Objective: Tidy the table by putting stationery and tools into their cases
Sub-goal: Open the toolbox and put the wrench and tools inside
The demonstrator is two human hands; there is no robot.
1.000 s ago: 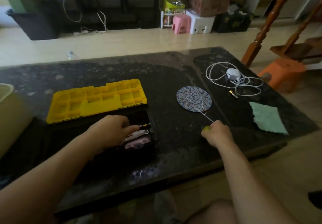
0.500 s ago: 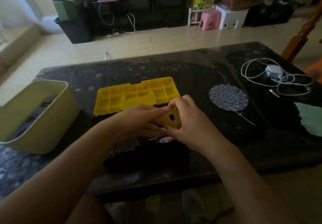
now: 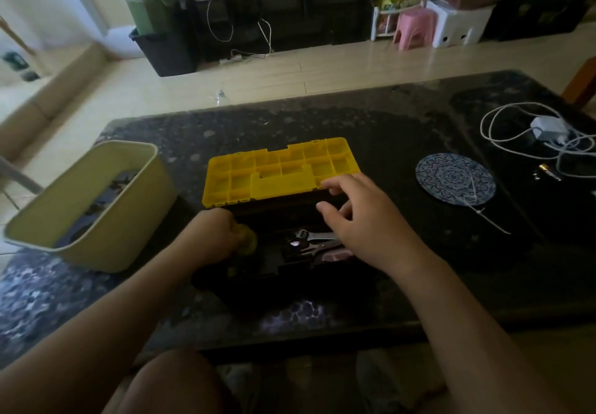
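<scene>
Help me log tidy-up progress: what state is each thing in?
toolbox: open, yellow lid tilted back.
left hand: grips a yellow object in the toolbox.
right hand: open, above the toolbox.
wrench: lying in the toolbox.
charger with cable: loose on the table.
coaster: flat on the table.
beige bin: holds dark things.

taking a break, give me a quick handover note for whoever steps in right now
Left hand grips a yellow tool low inside the open toolbox.
Right hand is open, holding nothing, above the box.
Done: a wrench and other metal tools lie in the box.
Left: let go of the yellow tool; white charger and cable, small brass bit and thin white tie lie out on the table's right side; lid not closed.
</scene>
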